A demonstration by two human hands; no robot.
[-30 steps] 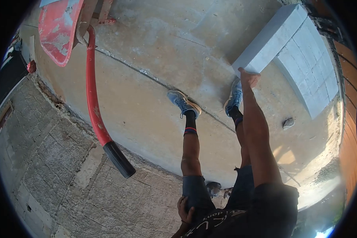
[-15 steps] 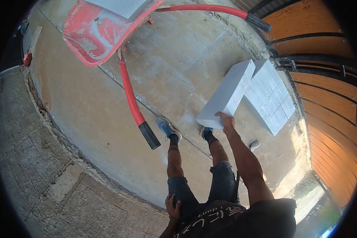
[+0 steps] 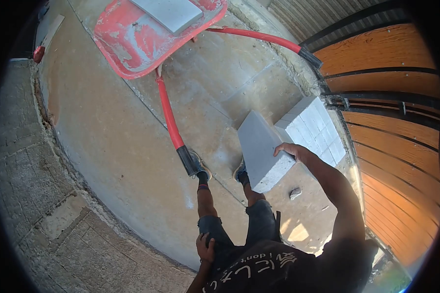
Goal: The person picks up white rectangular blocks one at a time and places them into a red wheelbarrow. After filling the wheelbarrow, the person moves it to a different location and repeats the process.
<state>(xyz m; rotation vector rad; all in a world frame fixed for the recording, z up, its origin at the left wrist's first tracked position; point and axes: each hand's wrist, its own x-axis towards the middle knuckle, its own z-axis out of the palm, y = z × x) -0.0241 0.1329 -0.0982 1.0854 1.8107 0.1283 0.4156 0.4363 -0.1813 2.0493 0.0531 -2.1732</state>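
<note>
My right hand (image 3: pixel 291 150) is closed over the edge of a large pale grey lightweight concrete block (image 3: pixel 259 149). The block is tilted in front of my right leg, its near end above my right foot; whether its far end touches the floor I cannot tell. Right beside it stands a stack of similar blocks (image 3: pixel 315 128). My left hand (image 3: pixel 205 246) lies on my left thigh with its fingers spread and holds nothing.
A red wheelbarrow (image 3: pixel 127 41) stands ahead, with another pale block (image 3: pixel 168 12) in its tray. Its black handle grip (image 3: pixel 187 161) reaches my left foot. A small stone (image 3: pixel 295 194) lies near the held block. An orange slatted gate (image 3: pixel 396 161) runs along the right.
The held block has come closer to me and turned, now showing its broad face. My right elbow has swung outward. My view has shifted; the left hand stays on the thigh.
</note>
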